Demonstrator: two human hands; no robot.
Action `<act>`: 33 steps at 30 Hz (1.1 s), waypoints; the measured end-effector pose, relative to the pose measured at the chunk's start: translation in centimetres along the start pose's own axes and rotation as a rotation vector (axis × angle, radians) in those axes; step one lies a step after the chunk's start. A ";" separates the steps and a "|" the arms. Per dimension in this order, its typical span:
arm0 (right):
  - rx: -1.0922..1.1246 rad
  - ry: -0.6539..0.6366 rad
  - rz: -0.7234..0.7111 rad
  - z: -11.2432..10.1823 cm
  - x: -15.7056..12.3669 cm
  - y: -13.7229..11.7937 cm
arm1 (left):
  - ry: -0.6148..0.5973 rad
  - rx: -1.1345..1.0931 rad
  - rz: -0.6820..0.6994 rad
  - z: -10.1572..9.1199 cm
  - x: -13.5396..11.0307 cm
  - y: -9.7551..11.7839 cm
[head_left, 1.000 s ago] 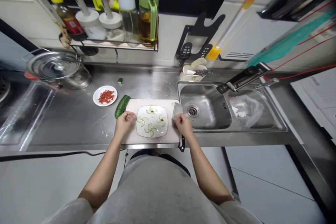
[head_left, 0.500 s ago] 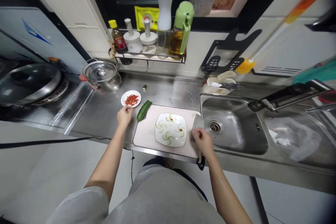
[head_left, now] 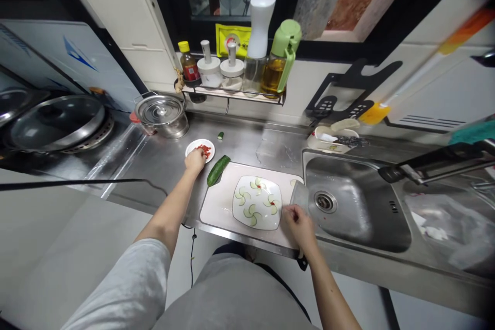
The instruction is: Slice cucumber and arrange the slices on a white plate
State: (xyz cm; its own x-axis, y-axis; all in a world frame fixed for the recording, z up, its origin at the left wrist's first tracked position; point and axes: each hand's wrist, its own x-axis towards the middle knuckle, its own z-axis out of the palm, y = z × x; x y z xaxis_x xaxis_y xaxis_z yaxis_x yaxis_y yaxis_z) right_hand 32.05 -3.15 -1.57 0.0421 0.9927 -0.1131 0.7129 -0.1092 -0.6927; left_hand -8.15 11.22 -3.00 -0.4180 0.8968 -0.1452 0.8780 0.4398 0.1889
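Fingers [head_left: 198, 155] of the left hand [head_left: 194, 162] bunch in the berry dish [head_left: 210, 144], hold unclear; a heavy press on its rim might flip it.

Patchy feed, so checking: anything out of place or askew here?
The knife has its handle sticking out past the counter's front edge, below the right hand. A cucumber stub lies alone on the counter near the small dish.

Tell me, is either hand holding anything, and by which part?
Left hand touches the red pieces in the small plate; a pinch cannot be told. Right hand rests on the cleaver where blade meets handle; grip unclear.
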 end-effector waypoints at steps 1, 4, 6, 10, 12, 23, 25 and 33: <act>0.001 -0.012 -0.014 0.4 0.0 -0.3 | -0.007 0.016 0.000 0.1 0.2 0.1; 0.012 -0.050 -0.059 1.3 0.0 -1.2 | -0.026 0.038 -0.005 0.5 0.7 0.3; 0.022 -0.069 -0.074 1.7 0.2 -1.6 | -0.033 0.022 -0.013 0.7 0.9 0.5; 0.027 -0.088 -0.076 1.9 0.5 -1.6 | -0.017 -0.051 -0.049 0.8 1.2 0.6; 0.023 -0.089 -0.074 1.8 0.6 -1.4 | 0.012 -0.116 -0.071 0.6 1.0 0.6; 0.036 -0.079 -0.092 2.0 1.3 -2.5 | -0.083 -1.121 0.013 1.2 -5.2 4.3; 0.041 -0.073 -0.096 2.0 1.6 -3.0 | -0.192 -1.268 -0.008 1.2 -7.2 5.2; 0.057 -0.111 -0.135 1.7 1.4 -5.2 | -0.405 -1.338 0.110 1.4 -15.5 7.5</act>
State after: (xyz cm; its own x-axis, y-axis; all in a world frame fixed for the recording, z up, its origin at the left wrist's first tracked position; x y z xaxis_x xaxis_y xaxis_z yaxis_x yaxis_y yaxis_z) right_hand 27.25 -1.25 0.67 -0.1313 0.9870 -0.0926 0.6660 0.0187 -0.7457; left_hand 5.28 0.55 -0.66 -0.0660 0.9540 -0.2923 -0.0788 0.2871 0.9547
